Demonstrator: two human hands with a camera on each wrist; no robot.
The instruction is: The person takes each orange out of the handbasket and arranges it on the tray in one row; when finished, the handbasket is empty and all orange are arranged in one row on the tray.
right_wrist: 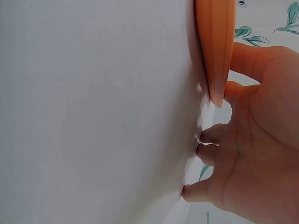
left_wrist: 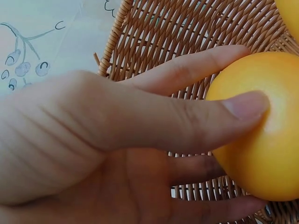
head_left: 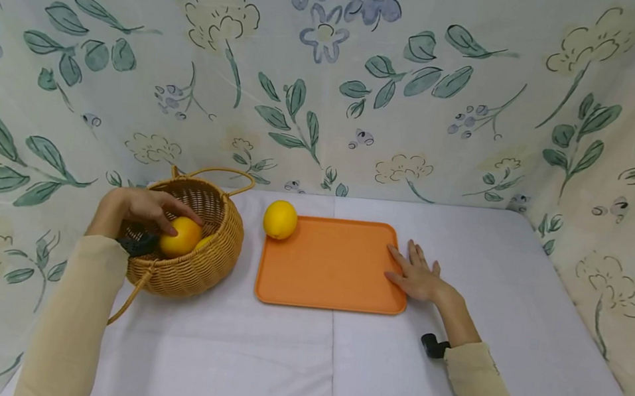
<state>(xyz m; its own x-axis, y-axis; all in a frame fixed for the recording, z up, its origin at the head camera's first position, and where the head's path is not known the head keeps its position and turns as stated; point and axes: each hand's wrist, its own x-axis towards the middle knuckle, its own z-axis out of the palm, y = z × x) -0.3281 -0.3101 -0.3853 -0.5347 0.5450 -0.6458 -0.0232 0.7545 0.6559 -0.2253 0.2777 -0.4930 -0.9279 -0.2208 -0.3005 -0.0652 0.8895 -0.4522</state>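
Inside the wicker basket, my left hand grips an orange. The left wrist view shows the thumb pressed on top of the orange and other fingers around its sides. Another yellow fruit lies beside it, mostly hidden. My right hand is spread out at the right edge of the orange tray. Its thumb and index finger reach the tray rim, while other fingertips touch the white cloth in the right wrist view. A lemon sits at the tray's far left corner.
The basket's two handles stick out at the back and front left. White cloth covers the table. Floral fabric hangs close behind the basket and tray, and also along the right side.
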